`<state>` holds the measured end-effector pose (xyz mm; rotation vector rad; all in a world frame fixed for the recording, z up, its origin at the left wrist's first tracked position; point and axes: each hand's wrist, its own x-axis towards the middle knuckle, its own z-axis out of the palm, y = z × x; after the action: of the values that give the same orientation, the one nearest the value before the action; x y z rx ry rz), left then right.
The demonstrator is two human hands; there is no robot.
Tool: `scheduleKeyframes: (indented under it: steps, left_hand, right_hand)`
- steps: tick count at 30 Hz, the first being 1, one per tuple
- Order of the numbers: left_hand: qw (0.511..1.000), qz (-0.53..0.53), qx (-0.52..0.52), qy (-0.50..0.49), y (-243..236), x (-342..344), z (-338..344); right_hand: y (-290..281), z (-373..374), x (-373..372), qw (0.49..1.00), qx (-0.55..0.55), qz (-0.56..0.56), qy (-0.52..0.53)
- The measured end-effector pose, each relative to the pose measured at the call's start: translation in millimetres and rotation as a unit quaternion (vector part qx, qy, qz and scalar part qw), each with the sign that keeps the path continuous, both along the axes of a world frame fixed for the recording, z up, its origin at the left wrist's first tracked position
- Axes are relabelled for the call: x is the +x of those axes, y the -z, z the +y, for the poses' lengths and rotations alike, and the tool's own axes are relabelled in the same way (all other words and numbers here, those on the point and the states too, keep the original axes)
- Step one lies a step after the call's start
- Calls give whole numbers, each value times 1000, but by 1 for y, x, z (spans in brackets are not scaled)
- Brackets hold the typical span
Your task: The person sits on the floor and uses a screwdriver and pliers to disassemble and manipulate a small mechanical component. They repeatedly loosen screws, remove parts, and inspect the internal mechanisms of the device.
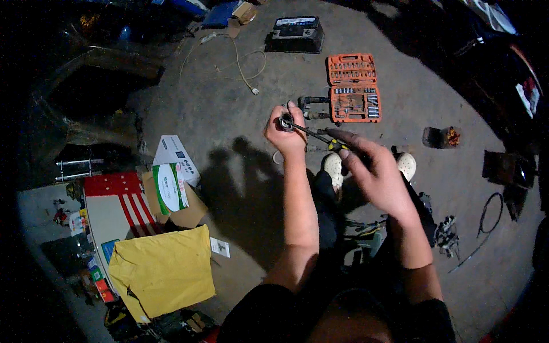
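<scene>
A small, dark, ring-shaped metal part (pixel 286 121) is gripped in my left hand (pixel 282 136), near the middle of the view. My right hand (pixel 377 177), lower and to the right, holds a screwdriver (pixel 337 145) by its yellow-and-black handle, its long shaft reaching across to that part. Whether the tip sits inside the part is too small to tell. On the floor just beyond my hands lies a dark metal tool (pixel 313 102), partly hidden, beside an open orange socket set (pixel 351 104).
A car battery (pixel 294 39) and pale cable (pixel 254 90) lie farther back. At left are a red-striped surface (pixel 106 206), boxes (pixel 174 151) and a yellow cloth (pixel 160 268). A small dark tray (pixel 432 137), loose parts (pixel 446 234) and black hose (pixel 494 214) lie at right.
</scene>
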<state>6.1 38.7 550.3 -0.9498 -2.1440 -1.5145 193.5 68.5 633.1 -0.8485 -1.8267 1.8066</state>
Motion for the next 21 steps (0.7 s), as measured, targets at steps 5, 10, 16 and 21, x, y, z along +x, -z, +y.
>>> scheduleKeyframes:
  steps: [5, 10, 16, 21]
  left_hand:
    - [992, -110, 53, 22, 5, -8, -3]
    - [917, -340, -53, 202, 4, 6, 6]
    - [779, -376, -242, 440, 18, 22, 8]
    - [769, -375, -259, 448, 17, 52, 15]
  right_hand:
    - [-11, -17, -6, 996, 70, 47, -39]
    - [-12, -1, 0, 978, 134, 138, -77]
    - [7, 42, 24, 910, 402, 10, 102]
    - [17, 57, 36, 919, 307, 42, 243]
